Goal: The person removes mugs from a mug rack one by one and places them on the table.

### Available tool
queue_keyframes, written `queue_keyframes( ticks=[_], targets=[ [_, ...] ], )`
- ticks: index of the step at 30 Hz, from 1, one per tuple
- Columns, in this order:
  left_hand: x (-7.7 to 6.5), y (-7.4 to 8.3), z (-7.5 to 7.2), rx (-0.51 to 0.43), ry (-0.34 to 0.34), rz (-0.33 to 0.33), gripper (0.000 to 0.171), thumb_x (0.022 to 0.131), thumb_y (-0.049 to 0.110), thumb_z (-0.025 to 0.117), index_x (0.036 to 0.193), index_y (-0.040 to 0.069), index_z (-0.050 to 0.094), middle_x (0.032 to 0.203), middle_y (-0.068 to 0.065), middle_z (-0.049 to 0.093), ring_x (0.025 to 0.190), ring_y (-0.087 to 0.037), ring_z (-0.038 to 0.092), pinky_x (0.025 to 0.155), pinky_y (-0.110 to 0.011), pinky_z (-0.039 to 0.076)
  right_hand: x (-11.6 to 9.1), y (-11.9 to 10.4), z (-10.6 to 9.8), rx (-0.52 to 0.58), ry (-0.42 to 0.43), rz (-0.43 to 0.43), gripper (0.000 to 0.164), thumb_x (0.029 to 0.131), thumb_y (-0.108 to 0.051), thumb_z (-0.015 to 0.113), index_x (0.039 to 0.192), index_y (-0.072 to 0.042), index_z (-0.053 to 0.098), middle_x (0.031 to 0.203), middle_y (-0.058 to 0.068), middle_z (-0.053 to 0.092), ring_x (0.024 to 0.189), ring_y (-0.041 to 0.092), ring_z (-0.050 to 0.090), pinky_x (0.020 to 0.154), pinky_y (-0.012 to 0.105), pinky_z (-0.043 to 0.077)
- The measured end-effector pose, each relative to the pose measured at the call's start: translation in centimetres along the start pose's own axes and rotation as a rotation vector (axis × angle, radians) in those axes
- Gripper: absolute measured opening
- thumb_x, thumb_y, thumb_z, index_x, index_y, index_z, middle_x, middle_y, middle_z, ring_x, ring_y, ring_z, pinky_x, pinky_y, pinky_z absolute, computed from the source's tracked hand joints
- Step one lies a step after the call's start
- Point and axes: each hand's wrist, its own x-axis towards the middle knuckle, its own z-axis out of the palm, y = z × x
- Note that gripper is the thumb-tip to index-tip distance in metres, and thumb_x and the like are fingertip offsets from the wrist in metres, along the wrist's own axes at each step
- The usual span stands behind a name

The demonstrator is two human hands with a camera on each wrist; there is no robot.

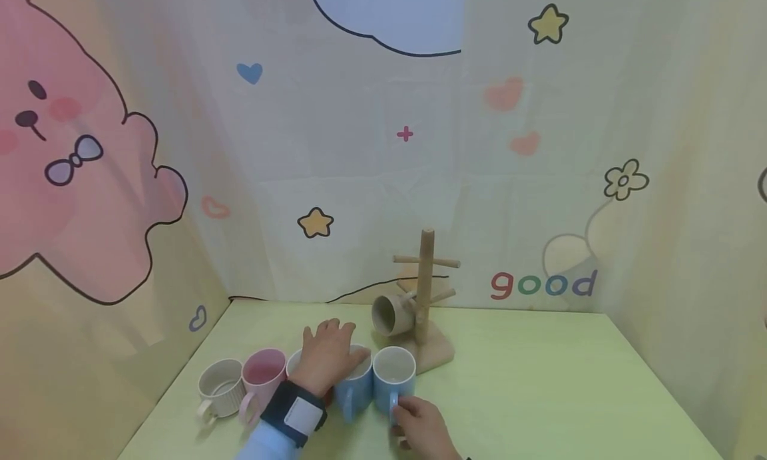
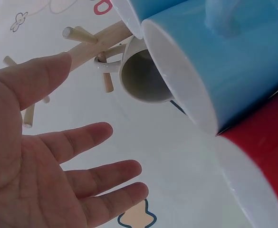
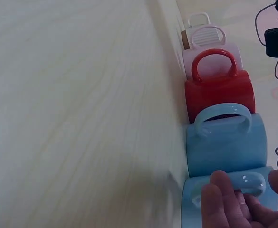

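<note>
Five mugs stand in a row, handles toward me. At the row's right end, my right hand (image 1: 424,428) grips the handle of a blue mug (image 1: 394,377), fingers curled at the loop and thumb close beside it. My left hand (image 1: 331,357) is spread above the row, over the second blue mug (image 1: 355,388) and the red mug (image 3: 219,95). Its fingers are straight and hold nothing. The left forearm partly hides the red mug. Farther left are a pink mug (image 1: 263,370) and a ribbed white mug (image 1: 222,388).
Behind the row stands a wooden mug rack (image 1: 425,280) with several pegs. A greyish-white mug (image 1: 392,315) hangs sideways on its left lower peg. A printed cloth backdrop (image 1: 359,147) surrounds the pale green table (image 1: 539,380).
</note>
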Motion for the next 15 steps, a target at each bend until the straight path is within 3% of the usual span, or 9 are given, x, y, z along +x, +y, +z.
queue_keyframes(
  ticks=[8, 15],
  targets=[
    [1.9, 0.7, -1.5, 0.032, 0.026, 0.027, 0.059, 0.091, 0.046, 0.068, 0.133, 0.005, 0.059, 0.134, -0.024, 0.055, 0.124, -0.043, 0.05, 0.103, -0.067, 0.032, -0.2, -1.1, -2.7, -0.12, 0.048, 0.008, 0.042, 0.1, -0.021, 0.056, 0.125, 0.013, 0.057, 0.115, 0.026, 0.066, 0.085, 0.027, 0.07, 0.064, 0.039, 0.057],
    [4.8, 2.1, -3.1, 0.037, 0.041, 0.055, 0.063, 0.095, 0.049, 0.063, 0.14, 0.006, 0.053, 0.134, -0.02, 0.056, 0.122, -0.04, 0.053, 0.103, -0.061, 0.038, 1.0, -3.1, -5.5, -0.179, 0.178, 0.019, 0.048, 0.101, -0.028, 0.056, 0.13, 0.009, 0.055, 0.12, 0.025, 0.064, 0.087, 0.024, 0.07, 0.066, 0.036, 0.056]
  ],
)
